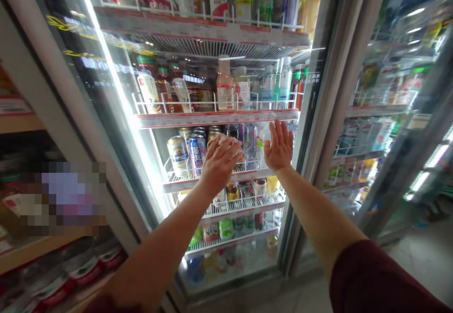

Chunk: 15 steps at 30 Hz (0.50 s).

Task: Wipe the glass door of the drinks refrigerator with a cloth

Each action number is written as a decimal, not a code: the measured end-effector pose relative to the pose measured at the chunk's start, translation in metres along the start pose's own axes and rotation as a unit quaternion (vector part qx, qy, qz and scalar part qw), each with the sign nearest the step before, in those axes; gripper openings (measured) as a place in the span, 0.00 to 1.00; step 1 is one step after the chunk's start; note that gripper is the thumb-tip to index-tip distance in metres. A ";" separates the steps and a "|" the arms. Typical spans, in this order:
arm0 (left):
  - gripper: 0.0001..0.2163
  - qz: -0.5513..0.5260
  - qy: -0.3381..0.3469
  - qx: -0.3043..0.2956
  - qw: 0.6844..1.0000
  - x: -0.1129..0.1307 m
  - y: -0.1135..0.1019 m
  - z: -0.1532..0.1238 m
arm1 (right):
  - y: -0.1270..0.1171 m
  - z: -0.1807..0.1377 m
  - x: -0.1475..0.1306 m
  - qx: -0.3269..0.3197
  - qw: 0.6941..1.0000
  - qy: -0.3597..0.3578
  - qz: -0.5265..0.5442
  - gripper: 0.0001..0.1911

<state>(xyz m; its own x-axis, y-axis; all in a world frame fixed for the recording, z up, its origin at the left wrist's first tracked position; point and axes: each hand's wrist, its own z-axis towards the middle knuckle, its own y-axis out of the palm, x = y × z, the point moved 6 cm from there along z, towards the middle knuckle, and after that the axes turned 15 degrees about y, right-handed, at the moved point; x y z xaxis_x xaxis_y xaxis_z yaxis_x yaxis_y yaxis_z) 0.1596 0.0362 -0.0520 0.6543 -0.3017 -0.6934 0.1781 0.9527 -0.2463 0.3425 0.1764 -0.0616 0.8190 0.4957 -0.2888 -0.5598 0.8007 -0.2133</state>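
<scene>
Pressed to the glass door (198, 79) of a lit drinks fridge, my left hand (220, 162) holds a crumpled pale cloth (241, 155) under its fingers. Most of the cloth is hidden by the hand. To the right, my right hand (279, 148) is open with its fingers stretched upward, near the door's right side; it holds nothing. Whether its palm touches the glass I cannot tell. Behind the hands, a beer can (177, 156) and a blue can (197, 153) stand on a wire shelf.
Bottles fill the upper shelves, among them a pink bottle (225, 86). A metal door frame (323, 100) runs down the right, with another drinks fridge (377, 110) beyond it. At the lower left are wooden shelves (46, 249) with packaged goods.
</scene>
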 end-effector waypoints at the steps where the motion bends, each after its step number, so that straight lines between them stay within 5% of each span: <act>1: 0.21 -0.008 0.001 0.004 1.000 -0.007 -0.002 0.001 | 0.000 0.000 0.000 0.001 1.000 -0.002 -0.001 0.35; 6: 0.29 0.034 -0.066 0.019 0.997 -0.047 -0.020 0.013 | 0.001 -0.002 0.001 0.023 1.000 -0.009 -0.004 0.34; 12: 0.24 0.012 0.011 -0.040 0.999 0.007 0.006 -0.007 | 0.000 -0.002 0.000 0.029 1.000 -0.010 0.003 0.34; 15: 0.27 0.010 0.003 -0.040 0.999 0.001 0.007 -0.004 | 0.001 -0.001 0.001 0.014 1.000 -0.005 -0.001 0.34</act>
<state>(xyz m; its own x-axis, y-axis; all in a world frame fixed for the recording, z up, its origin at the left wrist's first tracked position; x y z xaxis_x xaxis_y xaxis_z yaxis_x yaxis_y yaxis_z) 0.1588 0.0422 -0.0574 0.6524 -0.2839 -0.7027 0.1055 0.9522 -0.2868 0.3424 0.1775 -0.0631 0.8218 0.4966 -0.2794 -0.5540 0.8110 -0.1880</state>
